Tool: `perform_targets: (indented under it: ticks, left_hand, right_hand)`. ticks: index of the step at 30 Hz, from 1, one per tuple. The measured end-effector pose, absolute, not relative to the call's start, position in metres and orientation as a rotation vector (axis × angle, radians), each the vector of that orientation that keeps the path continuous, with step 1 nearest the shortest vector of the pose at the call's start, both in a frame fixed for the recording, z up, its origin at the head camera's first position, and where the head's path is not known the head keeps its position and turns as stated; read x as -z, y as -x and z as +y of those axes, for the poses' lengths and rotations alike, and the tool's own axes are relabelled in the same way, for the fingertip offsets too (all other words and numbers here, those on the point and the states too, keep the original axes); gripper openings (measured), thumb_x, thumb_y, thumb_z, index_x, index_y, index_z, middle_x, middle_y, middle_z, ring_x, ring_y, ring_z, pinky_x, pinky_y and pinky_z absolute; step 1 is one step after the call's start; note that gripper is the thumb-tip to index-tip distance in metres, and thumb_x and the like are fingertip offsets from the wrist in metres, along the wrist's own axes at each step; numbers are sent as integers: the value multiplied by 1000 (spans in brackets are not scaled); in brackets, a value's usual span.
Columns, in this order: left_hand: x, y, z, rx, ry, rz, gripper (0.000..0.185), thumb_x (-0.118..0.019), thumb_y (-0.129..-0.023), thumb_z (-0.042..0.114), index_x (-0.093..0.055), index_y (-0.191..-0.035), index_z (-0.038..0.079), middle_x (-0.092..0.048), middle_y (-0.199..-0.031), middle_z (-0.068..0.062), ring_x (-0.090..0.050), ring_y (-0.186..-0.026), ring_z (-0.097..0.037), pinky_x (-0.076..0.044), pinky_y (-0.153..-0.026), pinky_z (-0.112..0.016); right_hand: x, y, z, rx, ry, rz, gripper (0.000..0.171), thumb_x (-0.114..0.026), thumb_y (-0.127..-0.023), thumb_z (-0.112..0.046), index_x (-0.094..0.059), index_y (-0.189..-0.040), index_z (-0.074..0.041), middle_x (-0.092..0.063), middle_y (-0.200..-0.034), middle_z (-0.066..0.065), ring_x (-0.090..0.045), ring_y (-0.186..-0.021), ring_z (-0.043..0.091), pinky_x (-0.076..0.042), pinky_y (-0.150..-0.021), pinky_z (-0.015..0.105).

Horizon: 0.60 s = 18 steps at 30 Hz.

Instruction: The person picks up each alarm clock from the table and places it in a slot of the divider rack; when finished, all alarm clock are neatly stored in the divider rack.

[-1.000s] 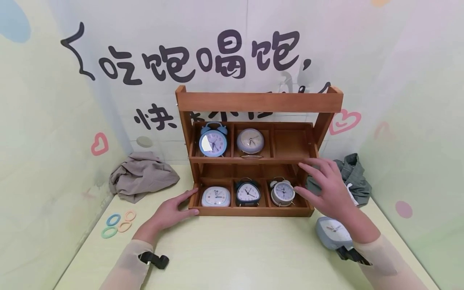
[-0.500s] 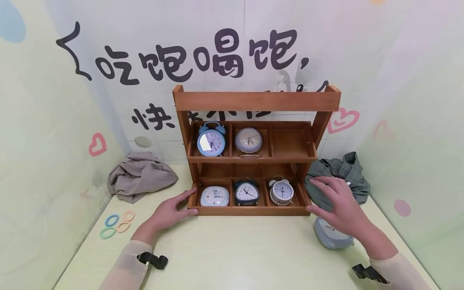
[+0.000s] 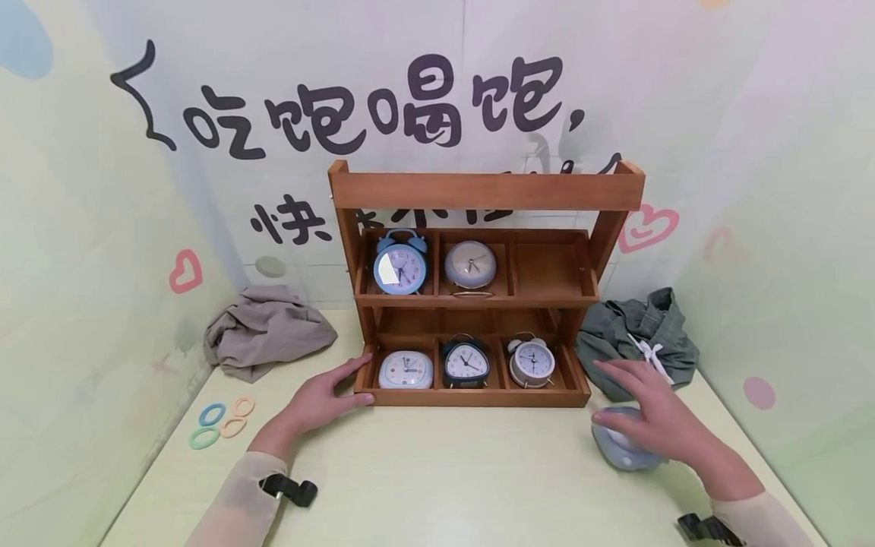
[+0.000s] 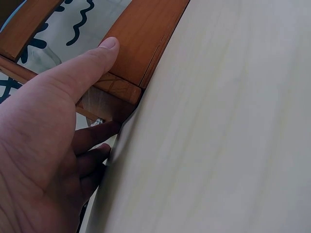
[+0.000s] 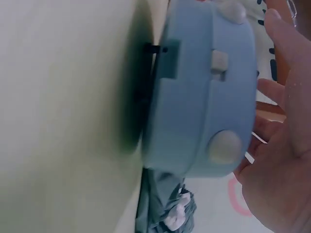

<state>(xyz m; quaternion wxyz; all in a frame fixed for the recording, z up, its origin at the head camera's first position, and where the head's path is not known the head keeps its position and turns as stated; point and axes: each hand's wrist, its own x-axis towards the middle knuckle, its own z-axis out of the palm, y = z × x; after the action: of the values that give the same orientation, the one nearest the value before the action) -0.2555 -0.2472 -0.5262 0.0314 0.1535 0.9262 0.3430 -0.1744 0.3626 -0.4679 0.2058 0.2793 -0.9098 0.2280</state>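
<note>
A two-tier wooden display rack (image 3: 472,398) stands at the back of the table, with several small alarm clocks in its compartments. My left hand (image 3: 321,399) holds the rack's lower left corner. In the left wrist view the thumb (image 4: 95,63) lies on the front board and the fingers bend behind the side. My right hand (image 3: 666,414) is spread just above a blue-grey clock (image 3: 625,452) lying on the table to the right of the rack. The right wrist view shows this clock's side (image 5: 194,107) with pale knobs, the fingers beyond it; whether they touch cannot be told.
The rack's upper right compartment (image 3: 549,270) holds no clock. A taupe cloth (image 3: 270,334) lies left of the rack, a dark green drawstring cloth (image 3: 636,327) right of it. Several coloured rings (image 3: 212,414) lie at the table's left. Printed curtains enclose the back and sides.
My right hand has moved from the white clock at the rack's lower right, down and rightward, to over the blue-grey clock. The left hand has stayed on the rack's corner.
</note>
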Motion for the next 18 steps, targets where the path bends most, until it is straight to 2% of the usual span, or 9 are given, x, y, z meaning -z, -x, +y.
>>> perform_targets:
  ticks: [5, 10, 15, 18]
  left_hand:
    - [526, 256, -246, -1052, -465, 2851, 90, -78, -90, 78, -46, -169, 49, -50, -171, -11, -46, -156, -45, -38, -125, -69]
    - [525, 255, -247, -1057, -460, 2851, 90, -79, -90, 77, -47, -169, 47, -51, -171, -12, -46, -156, -46, -38, -125, -69]
    - [527, 256, -248, -1052, -461, 2856, 90, -79, -90, 78, -47, -169, 48, -51, -171, -11, -47, -156, -46, -38, -124, -69]
    - [528, 257, -248, -1051, -467, 2858, 90, -79, -90, 77, -47, -169, 47, -51, -170, -12, -47, -155, -46, -39, -124, -69]
  right_hand:
    - [477, 168, 372, -691, -737, -2591, 88, -103, -77, -27, -65, -156, -14, -65, -144, 8, -53, -132, 29, -42, -101, 50]
    - [483, 165, 381, -689, -705, -2650, 91, -104, -76, -33, -65, -156, -17, -62, -147, 4, -50, -133, 21, -44, -100, 43]
    - [484, 163, 384, -676, -720, -2685, 91, -105, -75, -37, -66, -154, -14, -63, -146, 4, -51, -131, 13, -51, -96, 43]
    - [485, 161, 386, -665, -722, -2719, 91, -105, -74, -40, -67, -152, -13, -64, -144, 9, -54, -125, 13, -56, -93, 48]
